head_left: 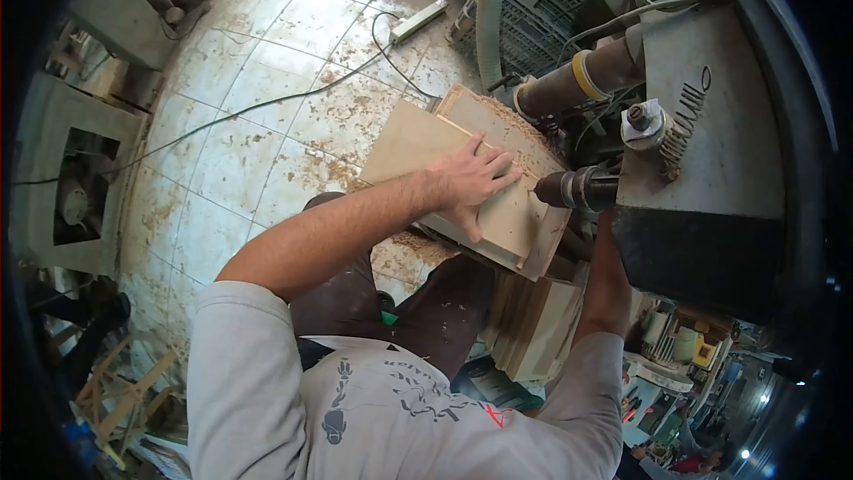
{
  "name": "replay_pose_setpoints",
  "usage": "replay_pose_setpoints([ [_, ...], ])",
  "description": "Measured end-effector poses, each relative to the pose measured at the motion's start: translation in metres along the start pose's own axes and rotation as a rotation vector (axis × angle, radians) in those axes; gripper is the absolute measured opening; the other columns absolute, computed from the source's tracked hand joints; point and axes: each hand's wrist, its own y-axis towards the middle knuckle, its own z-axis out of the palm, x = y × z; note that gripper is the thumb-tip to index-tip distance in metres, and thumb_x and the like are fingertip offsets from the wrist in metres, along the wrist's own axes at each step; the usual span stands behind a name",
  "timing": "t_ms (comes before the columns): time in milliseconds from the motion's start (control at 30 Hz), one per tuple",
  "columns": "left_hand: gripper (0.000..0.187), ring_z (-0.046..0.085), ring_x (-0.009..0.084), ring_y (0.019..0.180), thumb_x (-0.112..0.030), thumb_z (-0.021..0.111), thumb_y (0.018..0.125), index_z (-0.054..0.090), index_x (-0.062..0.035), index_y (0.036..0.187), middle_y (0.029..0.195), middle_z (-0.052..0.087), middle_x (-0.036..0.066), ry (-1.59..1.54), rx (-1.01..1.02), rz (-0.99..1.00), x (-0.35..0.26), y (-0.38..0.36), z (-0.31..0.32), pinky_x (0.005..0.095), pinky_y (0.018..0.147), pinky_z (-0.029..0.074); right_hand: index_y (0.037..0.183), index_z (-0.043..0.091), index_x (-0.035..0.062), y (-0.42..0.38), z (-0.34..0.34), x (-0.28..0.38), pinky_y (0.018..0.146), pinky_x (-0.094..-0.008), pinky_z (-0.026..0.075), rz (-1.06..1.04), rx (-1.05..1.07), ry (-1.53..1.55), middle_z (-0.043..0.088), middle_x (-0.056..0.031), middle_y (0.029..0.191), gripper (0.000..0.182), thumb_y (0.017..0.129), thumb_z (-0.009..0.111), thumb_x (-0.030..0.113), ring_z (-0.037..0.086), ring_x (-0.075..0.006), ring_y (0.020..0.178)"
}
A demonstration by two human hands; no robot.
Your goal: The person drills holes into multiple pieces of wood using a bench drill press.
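My left hand [471, 182] lies palm down with its fingers spread on a pale wooden board [413, 142], pressing or resting on its top. The board sits on a machine table [542, 253] strewn with shavings. Just right of my fingertips is the dark chuck [555, 189] of a drilling machine, its tip close to the board. My right forearm [600, 280] reaches up behind the machine's black housing [697, 258], which hides my right hand.
Stacked boards [533, 324] stand below the table. A cable [293, 100] crosses the shaving-covered tiled floor [222, 156] to a power strip [418, 22]. A hose [491, 27] and green crate [533, 13] are at the top. Wood scraps [129, 391] lie lower left.
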Motion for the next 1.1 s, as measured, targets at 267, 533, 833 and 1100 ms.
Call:
replay_pose_setpoints([
  [267,0.125,0.031,0.0341,0.134,-0.065,0.076,0.049,0.024,-0.0040,0.145,0.140,0.034,0.024,0.031,0.023,-0.003,0.000,0.002,0.002,0.0592,0.110,0.016,0.095,0.053,0.0037,0.006,-0.009,0.014,0.056,-0.0289,0.041,0.032,-0.018,0.039,0.054,-0.0035,0.069,0.021,0.095,0.053,0.025,0.050,-0.0113,0.060],
  [533,0.126,0.032,0.0346,0.133,-0.067,0.075,0.048,0.025,-0.0059,0.146,0.140,0.034,0.024,0.034,0.027,-0.008,0.000,0.000,0.001,0.0596,0.110,0.016,0.100,0.053,0.0036,-0.107,-0.096,0.078,0.057,-0.0282,0.042,0.141,0.074,0.213,0.054,-0.0035,0.071,0.024,0.094,0.053,0.027,0.051,-0.0110,0.062],
  [833,0.123,0.031,0.0361,0.134,-0.065,0.072,0.052,0.020,-0.0070,0.147,0.142,0.031,0.025,0.051,0.037,-0.011,0.001,0.001,0.002,0.0608,0.110,0.015,0.116,0.049,0.0040,-0.113,-0.292,0.201,0.032,-0.0235,0.041,0.405,0.507,0.497,0.061,-0.0143,0.079,0.051,0.095,0.045,0.051,0.052,-0.0139,0.041],
  [1100,0.121,0.029,0.0354,0.136,-0.064,0.071,0.053,0.020,-0.0076,0.147,0.144,0.030,0.023,0.095,0.069,-0.050,-0.004,0.001,-0.001,0.0620,0.111,0.014,0.120,0.050,-0.0043,0.001,-0.342,0.147,0.090,-0.0432,0.049,0.453,0.053,1.562,0.055,-0.0226,0.116,0.052,0.092,0.051,0.040,0.053,-0.0346,0.112],
])
